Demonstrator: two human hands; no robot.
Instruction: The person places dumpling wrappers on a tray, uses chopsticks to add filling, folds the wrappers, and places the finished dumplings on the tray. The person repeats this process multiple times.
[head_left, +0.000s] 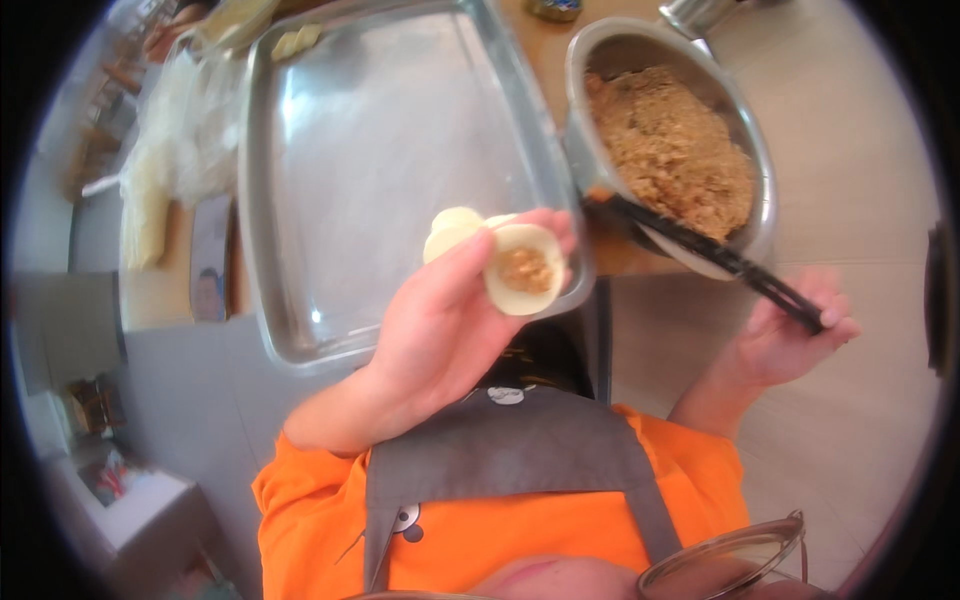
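My left hand (442, 330) is palm up over the near right corner of a metal tray (405, 135). It holds a round dough wrapper (527, 301) with a small mound of minced filling (526, 271) at its centre. More pale wrappers (450, 234) show just behind my thumb; whether they lie on the tray or are held is hidden. My right hand (787, 337), slightly blurred, grips dark chopsticks (705, 251) slanting left across the near rim of a metal bowl (765, 187). Orange-brown residue shows near their tips. Minced filling (667, 142) heaps inside the bowl.
Shaped dumplings (297, 43) sit in the tray's far left corner. Left of the tray are a clear plastic bag (187, 127) and a phone-like flat object (211, 259) on the wooden table. Another person's hand (161, 39) appears at the far left. A metal container (686, 15) stands beyond the bowl.
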